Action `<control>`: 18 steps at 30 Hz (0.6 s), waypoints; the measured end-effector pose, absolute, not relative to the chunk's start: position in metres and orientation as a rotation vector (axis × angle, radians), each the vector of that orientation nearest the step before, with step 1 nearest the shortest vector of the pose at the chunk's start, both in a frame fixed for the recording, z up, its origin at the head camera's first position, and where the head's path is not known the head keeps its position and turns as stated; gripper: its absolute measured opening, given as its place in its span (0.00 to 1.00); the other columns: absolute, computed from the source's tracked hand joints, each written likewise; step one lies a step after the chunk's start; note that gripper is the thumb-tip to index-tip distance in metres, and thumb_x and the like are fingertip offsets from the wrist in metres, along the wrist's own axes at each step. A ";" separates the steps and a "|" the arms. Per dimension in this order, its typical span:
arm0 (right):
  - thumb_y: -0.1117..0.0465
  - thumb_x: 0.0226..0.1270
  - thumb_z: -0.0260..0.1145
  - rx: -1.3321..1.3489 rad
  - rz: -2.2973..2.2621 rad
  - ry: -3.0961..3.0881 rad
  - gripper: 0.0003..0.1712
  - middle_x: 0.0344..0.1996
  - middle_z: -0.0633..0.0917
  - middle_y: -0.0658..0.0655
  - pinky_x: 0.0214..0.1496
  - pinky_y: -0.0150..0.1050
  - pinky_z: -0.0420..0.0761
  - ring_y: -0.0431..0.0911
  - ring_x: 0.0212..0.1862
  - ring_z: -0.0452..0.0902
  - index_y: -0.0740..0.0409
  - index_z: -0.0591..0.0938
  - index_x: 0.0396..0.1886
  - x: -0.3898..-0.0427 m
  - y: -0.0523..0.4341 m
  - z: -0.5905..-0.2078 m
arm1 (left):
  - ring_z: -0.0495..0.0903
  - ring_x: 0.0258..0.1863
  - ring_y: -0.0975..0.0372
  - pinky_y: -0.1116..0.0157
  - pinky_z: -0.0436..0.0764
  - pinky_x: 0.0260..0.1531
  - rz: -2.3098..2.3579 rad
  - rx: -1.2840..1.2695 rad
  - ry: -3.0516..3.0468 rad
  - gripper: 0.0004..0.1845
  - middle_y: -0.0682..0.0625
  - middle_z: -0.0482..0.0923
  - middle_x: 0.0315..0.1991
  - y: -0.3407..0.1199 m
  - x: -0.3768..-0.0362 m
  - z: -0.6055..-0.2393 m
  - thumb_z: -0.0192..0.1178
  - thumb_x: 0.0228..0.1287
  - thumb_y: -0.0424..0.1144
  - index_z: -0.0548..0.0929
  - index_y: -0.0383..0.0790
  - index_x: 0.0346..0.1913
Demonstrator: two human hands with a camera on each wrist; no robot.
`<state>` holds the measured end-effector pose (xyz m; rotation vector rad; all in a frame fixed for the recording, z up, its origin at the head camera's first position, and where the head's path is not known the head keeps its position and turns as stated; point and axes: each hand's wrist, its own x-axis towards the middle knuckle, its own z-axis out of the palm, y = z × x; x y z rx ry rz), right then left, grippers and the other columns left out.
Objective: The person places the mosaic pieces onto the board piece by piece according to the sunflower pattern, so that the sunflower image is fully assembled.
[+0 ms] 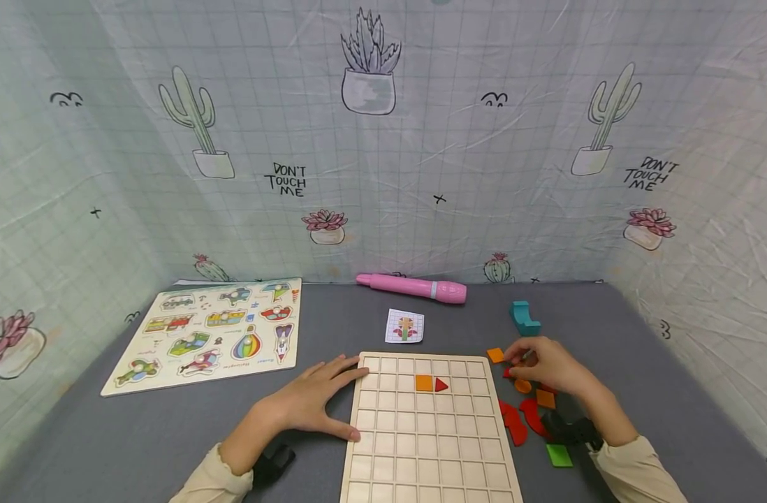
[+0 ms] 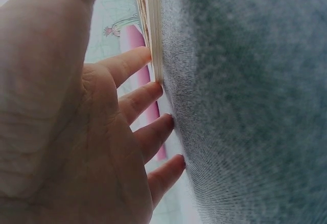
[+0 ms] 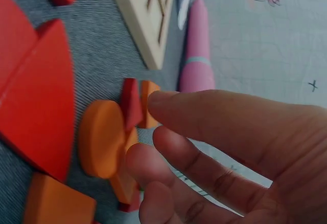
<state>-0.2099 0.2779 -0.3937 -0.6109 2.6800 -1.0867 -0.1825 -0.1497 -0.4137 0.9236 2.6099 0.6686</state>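
Observation:
A wooden grid board (image 1: pixel 415 439) carries an orange square (image 1: pixel 424 383) and a small red triangle (image 1: pixel 441 385) side by side in its second row. My left hand (image 1: pixel 317 399) is spread at the board's left side, thumb and a finger at its edge; in the left wrist view, fingertips (image 2: pixel 143 55) meet the thin wooden edge. To the right of the board, my right hand (image 1: pixel 550 362) hovers over loose pieces with fingers loosely bent. No piece shows between its thumb and fingers. Beside the fingertips lie an orange square (image 3: pixel 146 106), a red triangle (image 3: pixel 131 101) and an orange disc (image 3: pixel 102 139).
Red curved pieces (image 1: pixel 515 424), another orange square (image 1: pixel 545 399) and a green square (image 1: pixel 559 455) lie near the right wrist. Behind are a teal block (image 1: pixel 523 320), a pink pen-shaped object (image 1: pixel 415 287) and a pattern card (image 1: pixel 404 326). A vehicle puzzle board (image 1: pixel 214 335) lies left.

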 end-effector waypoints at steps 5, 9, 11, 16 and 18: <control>0.71 0.56 0.71 -0.644 -1.081 2.675 0.11 0.34 0.82 0.58 0.26 0.33 0.77 0.41 0.25 0.74 0.67 0.84 0.40 -0.212 0.275 -0.399 | 0.48 0.76 0.45 0.40 0.50 0.71 0.658 0.924 2.612 0.52 0.45 0.52 0.77 -0.150 -0.183 -0.414 0.69 0.50 0.65 0.61 0.49 0.75; 0.72 0.55 0.71 -0.658 -1.073 2.681 0.11 0.34 0.82 0.58 0.25 0.33 0.76 0.40 0.23 0.73 0.68 0.83 0.39 -0.212 0.273 -0.401 | 0.49 0.76 0.45 0.40 0.50 0.71 0.658 0.921 2.616 0.52 0.45 0.51 0.77 -0.149 -0.183 -0.414 0.69 0.50 0.65 0.61 0.49 0.75; 0.72 0.55 0.71 -0.653 -1.068 2.684 0.11 0.34 0.82 0.58 0.25 0.33 0.76 0.39 0.23 0.72 0.68 0.83 0.39 -0.211 0.272 -0.402 | 0.48 0.76 0.45 0.40 0.50 0.71 0.661 0.920 2.615 0.52 0.45 0.51 0.77 -0.149 -0.183 -0.414 0.69 0.50 0.65 0.61 0.49 0.75; 0.72 0.56 0.71 -0.667 -1.038 2.698 0.10 0.33 0.82 0.57 0.25 0.33 0.75 0.38 0.22 0.70 0.68 0.83 0.39 -0.211 0.272 -0.403 | 0.48 0.76 0.45 0.39 0.50 0.71 0.665 0.915 2.608 0.52 0.46 0.51 0.77 -0.150 -0.183 -0.414 0.69 0.50 0.65 0.61 0.49 0.75; 0.72 0.56 0.71 -0.676 -1.035 2.702 0.10 0.32 0.82 0.56 0.24 0.33 0.75 0.38 0.22 0.70 0.68 0.83 0.38 -0.211 0.272 -0.403 | 0.48 0.76 0.46 0.40 0.50 0.71 0.665 0.911 2.607 0.52 0.46 0.51 0.77 -0.149 -0.183 -0.414 0.69 0.50 0.65 0.61 0.49 0.75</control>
